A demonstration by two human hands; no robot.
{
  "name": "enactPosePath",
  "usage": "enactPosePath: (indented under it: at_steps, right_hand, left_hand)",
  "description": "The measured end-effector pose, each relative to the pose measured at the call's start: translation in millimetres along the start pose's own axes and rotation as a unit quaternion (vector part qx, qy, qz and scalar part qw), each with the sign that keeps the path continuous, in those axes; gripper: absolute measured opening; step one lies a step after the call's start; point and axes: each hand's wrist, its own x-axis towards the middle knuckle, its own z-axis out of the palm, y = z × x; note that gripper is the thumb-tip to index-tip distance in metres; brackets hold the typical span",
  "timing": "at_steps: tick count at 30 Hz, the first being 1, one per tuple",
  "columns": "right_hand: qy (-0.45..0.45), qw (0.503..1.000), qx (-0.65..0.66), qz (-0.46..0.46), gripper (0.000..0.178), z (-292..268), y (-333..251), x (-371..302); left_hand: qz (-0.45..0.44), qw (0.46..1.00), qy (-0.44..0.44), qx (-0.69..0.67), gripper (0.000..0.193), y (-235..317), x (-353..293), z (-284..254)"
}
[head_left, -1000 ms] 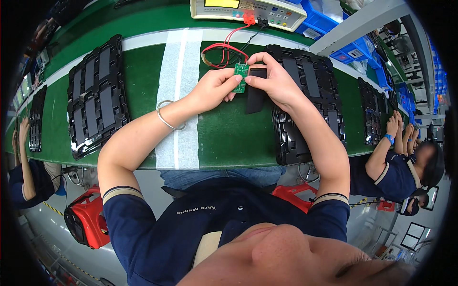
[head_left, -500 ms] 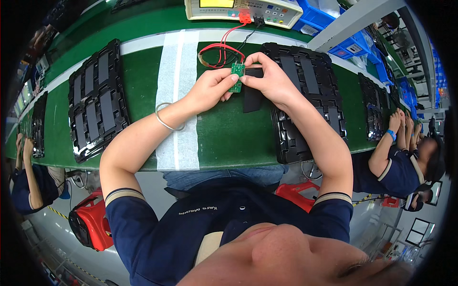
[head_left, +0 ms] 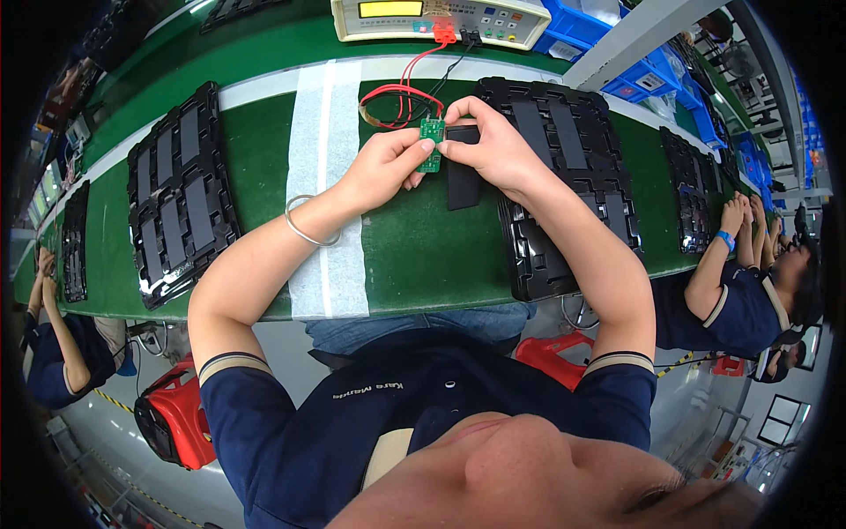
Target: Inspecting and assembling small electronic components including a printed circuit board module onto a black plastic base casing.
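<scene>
A small green circuit board [head_left: 431, 130], wired at its top to red and black leads [head_left: 409, 91], is pinched in my left hand [head_left: 385, 166], thumb across its face. My right hand [head_left: 500, 148] is closed at the board's right edge. Its thumb tip touches or nearly touches the board, and its bent index finger arches above. A flat black pack [head_left: 463, 183] extends below my right thumb, its upper part showing between thumb and index finger. Whatever small part lies under the right fingertips is hidden.
A tester [head_left: 441, 19] with a lit yellow display stands behind, leads plugged in. Black trays of flat grey pieces lie left [head_left: 181, 194] and right [head_left: 573, 189] on the green table [head_left: 410, 264]. A whitish strip [head_left: 326, 256] crosses it. Blue bins [head_left: 582, 31] stand back right; co-workers sit both sides.
Both hands keep their grip at the board. The whole view has shifted slightly, with the tester a little further left and up. The co-worker's hands at far left have come together.
</scene>
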Motion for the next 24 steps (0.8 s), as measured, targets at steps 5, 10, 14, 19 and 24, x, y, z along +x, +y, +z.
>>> enactPosePath:
  at_steps: [5,10,14,19,24]
  right_hand:
    - [0.015,0.999,-0.029,-0.037,0.028,0,4,0]
    - [0.03,0.993,-0.107,-0.048,0.035,-4,3,-1]
    - [0.026,0.997,0.064,-0.024,0.033,-11,-19,-7]
    - [0.143,0.971,-0.091,-0.17,0.021,-89,-59,-18]
    - [0.194,0.926,-0.305,-0.11,0.008,-168,-41,-37]
  left_hand:
    - [-0.01,1.0,0.005,-0.006,0.027,2,1,1]
    - [-0.016,0.999,0.027,0.005,0.027,2,4,5]
    - [-0.011,0.999,0.04,0.021,0.028,0,3,4]
    - [0.018,1.0,0.021,0.015,0.028,0,3,3]
    - [0.018,0.999,0.008,0.031,0.027,3,2,6]
